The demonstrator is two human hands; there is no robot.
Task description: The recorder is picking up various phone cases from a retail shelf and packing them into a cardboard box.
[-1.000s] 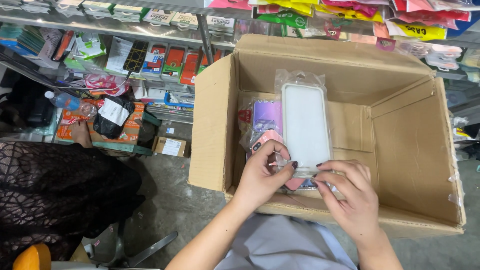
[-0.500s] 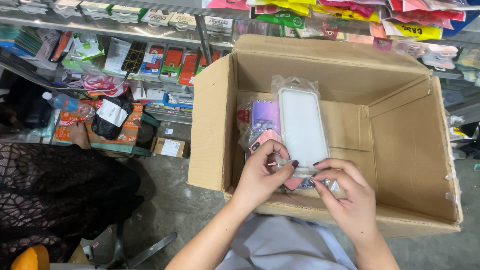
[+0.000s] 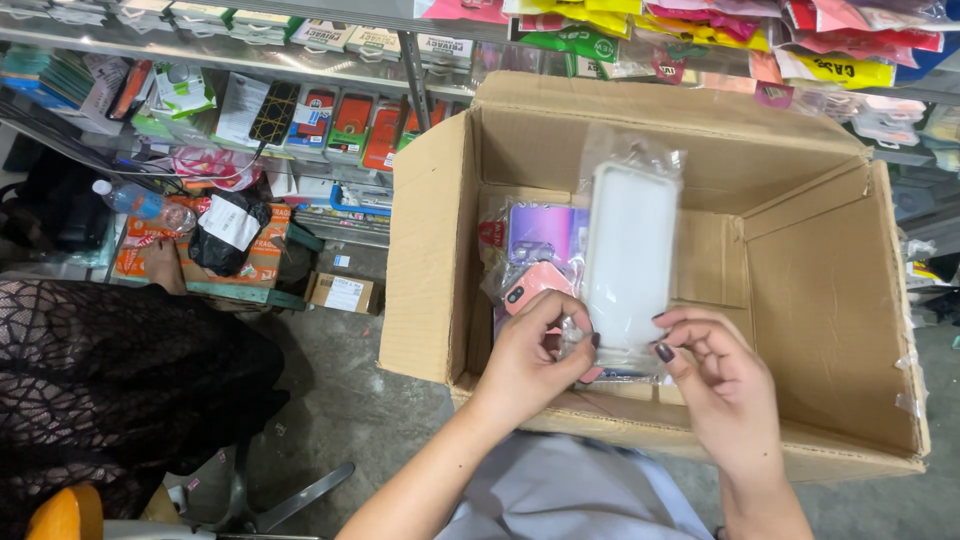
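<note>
Both of my hands hold up a white phone case in a clear plastic sleeve over an open cardboard box. My left hand pinches the sleeve's lower left corner. At the lower right edge, my right hand grips the sleeve with thumb and fingers. Inside the box, behind the sleeve, lie a pink phone case and a purple packaged case.
Shelves with several packaged phone accessories run along the back. A person in black lace clothing sits at the left. A water bottle and a black bag rest on low boxes. Grey concrete floor lies below.
The sleeved white case has risen slightly and tilted more upright; my right hand's fingers have shifted along its lower edge. My left hand keeps its pinch.
</note>
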